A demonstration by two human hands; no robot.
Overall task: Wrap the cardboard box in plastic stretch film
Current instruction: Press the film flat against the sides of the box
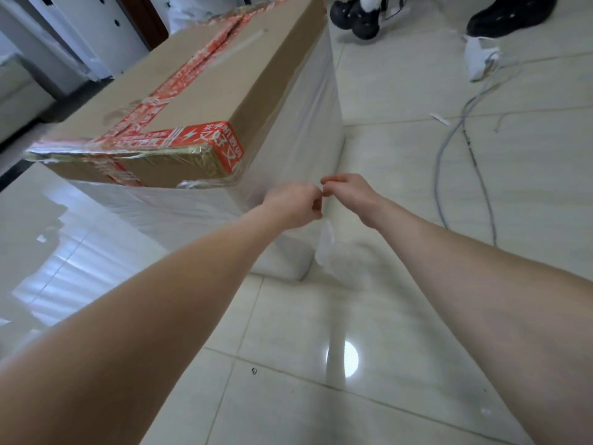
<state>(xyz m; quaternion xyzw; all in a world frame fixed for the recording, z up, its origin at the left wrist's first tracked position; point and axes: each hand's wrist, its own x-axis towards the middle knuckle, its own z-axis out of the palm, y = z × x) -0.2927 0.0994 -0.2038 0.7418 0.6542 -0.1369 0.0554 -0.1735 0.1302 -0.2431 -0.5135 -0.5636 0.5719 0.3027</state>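
A tall cardboard box (205, 91) with red printed tape on its top stands on the tiled floor. Cloudy stretch film (298, 130) covers its side walls up to just below the top rim. At the box's near corner my left hand (293, 203) and my right hand (348, 191) meet, fingertips pinched together on a thin piece of the film. A loose tail of film (325, 242) hangs down below my left hand.
Glossy tiles (321, 332) spread out in front of the box. Grey cables (462, 149) trail across the floor at right, beside a white crumpled piece (479, 57). Another person's black shoes (356, 17) stand behind the box. White furniture (64, 36) lines the left.
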